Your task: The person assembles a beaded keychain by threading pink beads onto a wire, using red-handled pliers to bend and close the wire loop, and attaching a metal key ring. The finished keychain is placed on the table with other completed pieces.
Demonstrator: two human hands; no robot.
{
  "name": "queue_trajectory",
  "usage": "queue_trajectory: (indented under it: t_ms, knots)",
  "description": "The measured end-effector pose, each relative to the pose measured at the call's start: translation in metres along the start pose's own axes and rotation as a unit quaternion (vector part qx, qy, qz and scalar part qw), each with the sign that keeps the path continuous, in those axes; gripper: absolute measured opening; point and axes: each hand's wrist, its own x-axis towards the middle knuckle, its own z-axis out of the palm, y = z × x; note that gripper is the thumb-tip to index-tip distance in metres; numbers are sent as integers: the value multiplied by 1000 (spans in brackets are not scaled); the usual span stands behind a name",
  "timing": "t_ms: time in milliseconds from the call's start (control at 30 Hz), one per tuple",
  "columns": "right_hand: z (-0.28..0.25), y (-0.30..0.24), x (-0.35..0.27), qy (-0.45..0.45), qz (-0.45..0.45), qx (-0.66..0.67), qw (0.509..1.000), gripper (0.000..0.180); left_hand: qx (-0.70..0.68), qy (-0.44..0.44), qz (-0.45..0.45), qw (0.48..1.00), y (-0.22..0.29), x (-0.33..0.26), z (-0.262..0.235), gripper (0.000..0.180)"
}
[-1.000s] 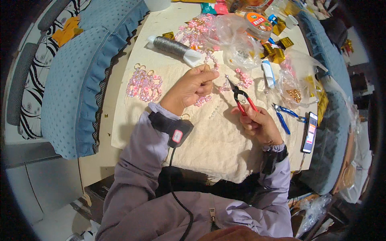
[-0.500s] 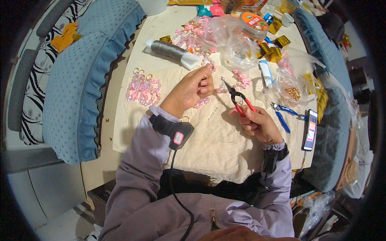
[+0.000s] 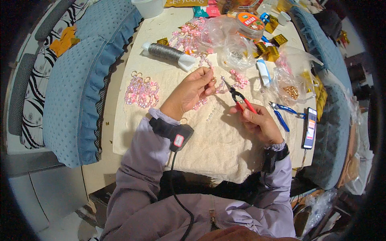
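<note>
My left hand point(image 3: 195, 88) is closed, thumb and forefinger pinching a strand of pink and pearly beads point(image 3: 206, 60). Part of that strand runs up toward the heap, and a short end point(image 3: 220, 85) shows right of the fingers. In my right hand point(image 3: 260, 122) is a pair of pliers point(image 3: 238, 96) with red handles and dark pointed jaws. The jaw tips are close to the short beaded end; whether they touch it I cannot tell. A cluster of pink beads point(image 3: 239, 79) lies just beyond the pliers. Small clear beads point(image 3: 211, 114) rest on the cloth between my hands.
Finished-looking bead strands with gold rings point(image 3: 141, 91) lie at left on the cream cloth point(image 3: 201, 152). Behind are a grey thread spool point(image 3: 165, 53), a pink bead heap point(image 3: 191, 34) and plastic bags point(image 3: 237, 54). Blue-handled pliers point(image 3: 281, 119) and a phone point(image 3: 309, 128) lie at right.
My left hand has turned slightly, its fingertips shifting a little lower and right around the strand. The pliers stay in my right hand, almost unmoved. The whole view has shifted slightly.
</note>
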Motion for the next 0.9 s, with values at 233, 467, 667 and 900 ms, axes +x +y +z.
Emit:
queue_trajectory:
  t_ms: [233, 467, 667, 900]
  knots:
    - [-2, -2, -1, 13, -19, -22, 1000, 36, 35, -24, 37, 998, 1, 0, -1, 17]
    - [-2, -3, -2, 23, -17, -51, 998, 37, 74, -26, 34, 996, 3, -2, -5, 17]
    - [-1, -4, -1, 24, -28, -79, 996, 38, 128, 34, 59, 989, 4, -4, 2, 16]
    - [3, -6, -2, 58, -70, -180, 979, 41, 107, 50, 100, 988, 7, -7, 7, 18]
